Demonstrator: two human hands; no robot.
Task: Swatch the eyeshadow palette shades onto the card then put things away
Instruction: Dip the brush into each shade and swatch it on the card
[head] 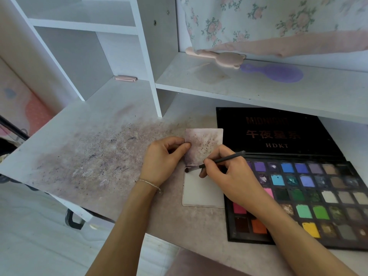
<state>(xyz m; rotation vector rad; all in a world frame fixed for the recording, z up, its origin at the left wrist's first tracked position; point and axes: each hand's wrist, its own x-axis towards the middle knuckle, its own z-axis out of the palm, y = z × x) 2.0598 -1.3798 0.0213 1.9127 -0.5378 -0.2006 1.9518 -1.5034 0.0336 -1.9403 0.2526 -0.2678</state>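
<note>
The left hand [162,158] pinches the upper card [205,145] on the table [95,156], while the right hand [229,172] grip pinches a brush [215,162], its tip pointing to 9 o'clock beside the open palette [322,196].

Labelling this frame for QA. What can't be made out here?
Head view only:
- Palette: left pans hidden under the right hand and forearm; right end cut off by the frame edge.
- Lid: top red line of print too blurred to read.
- Card: the patch under the brush tip and fingers is covered.
- Left hand: fingertips behind the card's raised flap are hidden.
</note>
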